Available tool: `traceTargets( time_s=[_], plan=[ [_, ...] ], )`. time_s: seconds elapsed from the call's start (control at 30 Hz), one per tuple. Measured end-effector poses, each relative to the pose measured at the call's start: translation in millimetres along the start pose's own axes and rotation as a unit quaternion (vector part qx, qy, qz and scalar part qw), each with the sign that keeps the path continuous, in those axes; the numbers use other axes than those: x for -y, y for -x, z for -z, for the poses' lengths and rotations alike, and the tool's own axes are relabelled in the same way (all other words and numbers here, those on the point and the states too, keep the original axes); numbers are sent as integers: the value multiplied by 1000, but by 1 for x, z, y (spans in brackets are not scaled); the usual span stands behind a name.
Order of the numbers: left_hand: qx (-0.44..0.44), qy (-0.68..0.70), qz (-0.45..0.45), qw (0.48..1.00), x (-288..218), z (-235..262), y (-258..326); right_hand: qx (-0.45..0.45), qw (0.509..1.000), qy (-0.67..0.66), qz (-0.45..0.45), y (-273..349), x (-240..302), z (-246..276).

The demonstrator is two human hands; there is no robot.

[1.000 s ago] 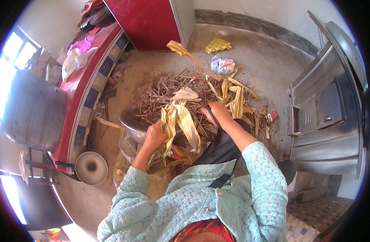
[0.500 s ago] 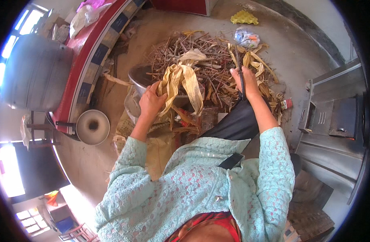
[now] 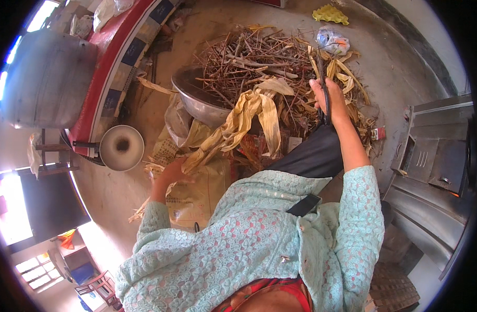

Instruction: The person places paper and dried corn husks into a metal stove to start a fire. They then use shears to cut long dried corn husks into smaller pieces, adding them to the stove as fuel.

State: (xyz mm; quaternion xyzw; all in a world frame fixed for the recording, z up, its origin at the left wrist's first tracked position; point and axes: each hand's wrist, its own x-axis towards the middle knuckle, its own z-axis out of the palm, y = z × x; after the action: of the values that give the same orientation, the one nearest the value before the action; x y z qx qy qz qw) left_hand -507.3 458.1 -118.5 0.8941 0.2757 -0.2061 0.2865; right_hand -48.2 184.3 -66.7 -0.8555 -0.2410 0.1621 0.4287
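Note:
My left hand (image 3: pixel 169 174) grips the lower end of a long bundle of dry yellow corn husks (image 3: pixel 243 122), which stretches up and to the right over a brown paper sack (image 3: pixel 199 192). My right hand (image 3: pixel 329 101) is closed on a dark, thin tool (image 3: pixel 321 83) whose tip points into the pile of dry twigs and husks (image 3: pixel 259 57). The tool's kind is hard to make out. Both sleeves are light green lace.
A metal bowl (image 3: pixel 194 101) sits beside the twig pile. A round metal lid (image 3: pixel 122 147) lies on the floor at the left, next to a red tiled ledge (image 3: pixel 106 73). A grey metal stove (image 3: pixel 436 166) stands at the right. A crumpled yellow bag (image 3: pixel 329 13) lies beyond the pile.
My left hand has pulled the husk bundle down and to the left, toward the sack. My right hand stays on the tool by the twig pile. The view has tilted.

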Motion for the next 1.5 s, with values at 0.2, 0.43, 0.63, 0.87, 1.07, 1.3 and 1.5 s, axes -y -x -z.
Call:
traceTargets(
  time_s=[0.2,0.43,0.63,0.87,1.07,1.3,1.5],
  plan=[
    [-70,61,81,992,-7,-14,0,5,999,-49,7,1,4,4],
    [-237,263,-27,935,-87,47,-28,-122,970,-210,29,18,30,23],
    [-281,368,-106,880,-135,70,-72,179,867,-465,-1,36,38,11],
    [-162,465,-168,854,-205,72,-83,339,800,-494,-24,63,44,-37],
    [-113,450,-175,869,-227,53,-85,313,773,-546,-86,54,41,-36],
    [-74,426,-177,884,-230,44,-79,229,747,-600,-172,47,36,-31],
    [-100,363,-189,907,-235,53,-76,174,808,-541,-153,48,33,-34]
  ],
)
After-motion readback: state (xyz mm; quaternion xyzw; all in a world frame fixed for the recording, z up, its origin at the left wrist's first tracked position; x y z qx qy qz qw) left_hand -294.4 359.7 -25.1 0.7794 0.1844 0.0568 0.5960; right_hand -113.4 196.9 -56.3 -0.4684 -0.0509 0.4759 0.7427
